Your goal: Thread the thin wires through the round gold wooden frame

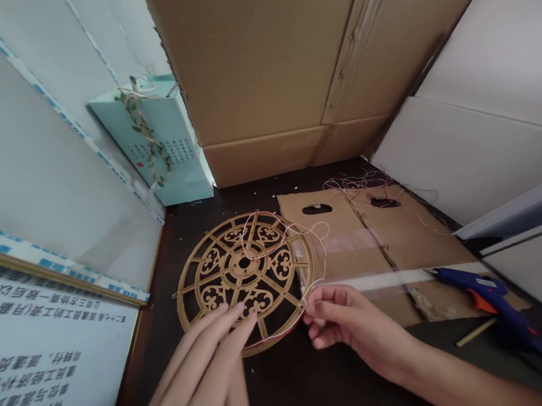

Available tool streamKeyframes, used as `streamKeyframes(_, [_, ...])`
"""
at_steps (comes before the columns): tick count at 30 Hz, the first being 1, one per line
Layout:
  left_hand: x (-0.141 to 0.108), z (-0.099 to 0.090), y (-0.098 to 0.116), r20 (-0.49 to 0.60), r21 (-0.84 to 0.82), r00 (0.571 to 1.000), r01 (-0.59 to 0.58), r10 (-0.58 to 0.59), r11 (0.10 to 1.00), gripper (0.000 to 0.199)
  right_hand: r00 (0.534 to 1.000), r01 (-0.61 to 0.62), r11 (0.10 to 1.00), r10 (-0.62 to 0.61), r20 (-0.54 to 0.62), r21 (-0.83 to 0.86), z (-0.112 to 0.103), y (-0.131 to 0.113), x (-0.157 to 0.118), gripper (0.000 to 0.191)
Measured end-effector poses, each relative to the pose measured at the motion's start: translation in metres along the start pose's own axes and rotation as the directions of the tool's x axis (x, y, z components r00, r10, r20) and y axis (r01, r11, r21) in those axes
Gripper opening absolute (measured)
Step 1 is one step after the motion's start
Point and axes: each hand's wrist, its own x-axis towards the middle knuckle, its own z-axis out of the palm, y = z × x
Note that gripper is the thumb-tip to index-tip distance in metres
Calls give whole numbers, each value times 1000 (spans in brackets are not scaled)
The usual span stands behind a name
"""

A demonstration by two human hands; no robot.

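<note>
Pinching the wire point(280, 335) at the wheel's point(255, 266) near-right rim, the right hand point(353, 315) has its grip closed. The left hand point(203, 368), open and seemingly empty, is by the near-left rim; between them the wire follows the rim's curve.

Left: enclosed by pale panels point(28, 121), edged with blue-marked tape point(45, 95)
Back: blocked by brown cardboard point(261, 61)
Right: bounded by white panels point(474, 133)
Surface point(160, 340): dark

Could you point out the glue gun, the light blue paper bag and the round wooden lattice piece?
Glue gun point(496, 296): head view, on its blue body.
Light blue paper bag point(179, 120): head view, on its front face.
Round wooden lattice piece point(256, 263): head view, on the ring around its center hole.
</note>
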Motion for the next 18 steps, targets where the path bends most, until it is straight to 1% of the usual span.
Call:
streamKeyframes(1, [12,4,6,44,14,999,17,-17,1000,35,1000,18,1000,-18,10,18,6,5,-2,31])
streamKeyframes(2, [24,9,12,112,3,993,38,-38,999,30,1000,22,999,-23,20,33,12,10,-5,31])
streamKeyframes(3, [34,15,17,175,-4,981,89,-87,996,26,999,13,999,-14,30,47,18,15,-6,32])
streamKeyframes(5, [51,30,27,327,-22,928,195,-177,981,22,999,-24,996,20,50,81,31,25,-9,36])
streamKeyframes(6, [56,37,30,380,-39,900,244,-212,969,18,997,-42,994,35,70,104,36,30,-10,40])
streamKeyframes(7, [58,44,32,463,-62,858,282,-223,957,15,994,-56,990,43,102,127,41,33,-11,45])
streamKeyframes(9, [58,54,32,547,-70,800,338,-247,939,12,980,-91,983,59,191,162,46,39,-14,55])
streamKeyframes(10, [55,57,31,570,-59,781,350,-256,935,12,968,-114,979,73,238,167,47,41,-15,59])
streamKeyframes(11, [51,60,30,578,-40,771,353,-267,935,11,957,-140,977,91,275,164,47,42,-17,62])
streamKeyframes(13, [44,65,26,588,-12,762,343,-271,939,11,945,-181,971,128,300,157,46,40,-24,63])
streamKeyframes(16, [38,70,23,594,-11,764,320,-251,947,12,946,-173,979,135,293,106,43,31,-35,58])
streamKeyframes(18, [38,73,22,578,-23,777,319,-248,948,14,944,-131,991,127,305,-8,38,19,-40,58])
